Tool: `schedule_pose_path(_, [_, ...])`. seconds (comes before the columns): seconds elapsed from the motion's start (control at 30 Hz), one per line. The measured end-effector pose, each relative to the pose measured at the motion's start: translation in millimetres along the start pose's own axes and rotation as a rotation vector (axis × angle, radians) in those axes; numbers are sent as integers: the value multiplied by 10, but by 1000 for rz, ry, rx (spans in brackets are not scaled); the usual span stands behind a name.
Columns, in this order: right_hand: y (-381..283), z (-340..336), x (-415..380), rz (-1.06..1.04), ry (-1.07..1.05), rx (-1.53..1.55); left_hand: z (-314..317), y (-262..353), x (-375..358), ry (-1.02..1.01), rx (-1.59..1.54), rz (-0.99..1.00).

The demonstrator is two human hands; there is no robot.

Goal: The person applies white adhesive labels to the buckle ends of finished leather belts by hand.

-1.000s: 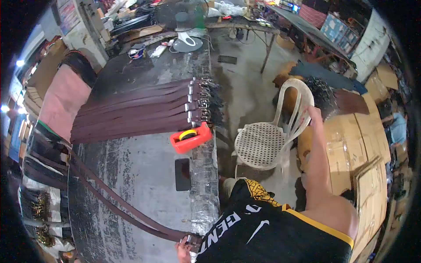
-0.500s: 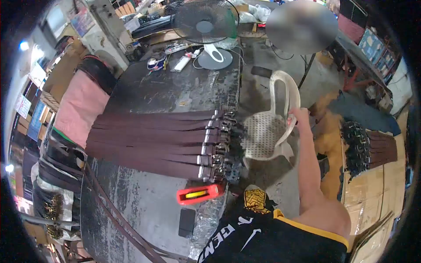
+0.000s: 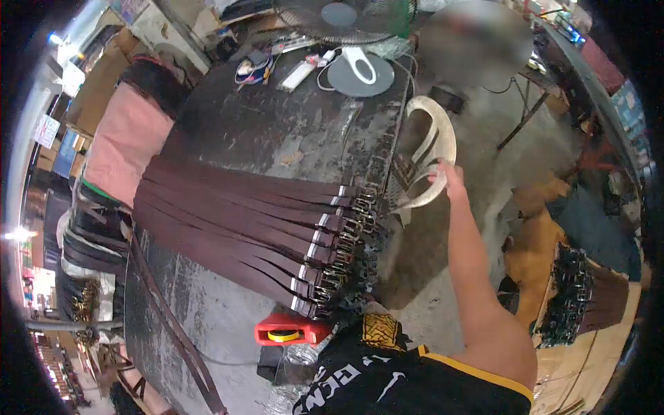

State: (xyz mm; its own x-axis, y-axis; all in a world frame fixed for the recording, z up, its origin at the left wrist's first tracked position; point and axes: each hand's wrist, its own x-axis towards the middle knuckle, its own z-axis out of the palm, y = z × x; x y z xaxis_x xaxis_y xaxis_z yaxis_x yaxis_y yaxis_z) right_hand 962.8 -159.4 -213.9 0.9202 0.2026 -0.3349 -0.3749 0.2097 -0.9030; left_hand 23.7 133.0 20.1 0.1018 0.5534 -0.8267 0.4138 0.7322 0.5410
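Note:
My right hand (image 3: 449, 178) is closed around the curved back of a pale plastic chair (image 3: 443, 131), which stands tilted against the table's right edge. Brown straps with metal buckles (image 3: 235, 225) lie side by side across the dark table (image 3: 242, 138), buckles toward me. Near the table's front edge sits a red tape dispenser (image 3: 292, 330) with a yellow core. My left hand is not visible.
A fan (image 3: 360, 72) stands at the table's far end beside a white power strip (image 3: 300, 75). Pink cloth (image 3: 128, 131) hangs on the left. More buckled straps (image 3: 602, 297) lie on cardboard at the right. One long strap (image 3: 169, 318) curves along the table's left side.
My right hand has drawn the chair back toward the table and turned it, so its seat is now mostly hidden. The view has shifted, and the phone is partly covered.

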Motion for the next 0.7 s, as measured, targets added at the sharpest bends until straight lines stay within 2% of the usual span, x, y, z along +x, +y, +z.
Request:
schedule_pose_path(0.03, [33, 112, 75, -9, -8, 22, -341, -166, 185, 30, -5, -28])
schedule_pose_path(0.13, [163, 335, 183, -27, 145, 2, -1787, -589, 1102, 19, -144, -222])
schedule_pose_path(0.2, [240, 494, 167, -29, 204, -26, -1416, -802, 878, 100, -152, 195])
schedule_pose_path(0.23, [271, 487, 250, -38, 204, -16, -894, -729, 614, 137, -146, 399])
schedule_pose_path(0.27, [295, 456, 304, -48, 163, -43, -75, -290, 212, 317, -107, 437])
schedule_pose_path(0.3, [296, 436, 341, 31, 197, -43, 159, -103, 146, 326, -186, 434])
schedule_pose_path(0.33, [192, 415, 279, 126, 204, -223, 394, 86, 80, 336, -265, 432])
schedule_pose_path(0.37, [-34, 573, -98, 31, 230, -461, 630, 273, 15, 346, -345, 432])
schedule_pose_path(0.43, [272, 210, 155, -422, 435, -929, 531, 270, 107, 411, -305, 437])
schedule_pose_path(0.5, [-132, 874, -925, -457, 420, -691, 575, 289, 172, 437, -461, 510])
schedule_pose_path(0.53, [-36, 1010, -1061, -591, 396, -627, 590, 271, 191, 392, -548, 535])
schedule_pose_path(0.6, [-53, 1676, -1945, -359, -33, -263, 701, 359, 223, 347, -576, 550])
schedule_pose_path(0.63, [-24, 2012, -2390, -270, -231, -224, 753, 377, 272, 241, -656, 568])
schedule_pose_path(0.7, [104, 2560, -3199, -76, -629, -281, 847, 397, 301, 87, -593, 561])
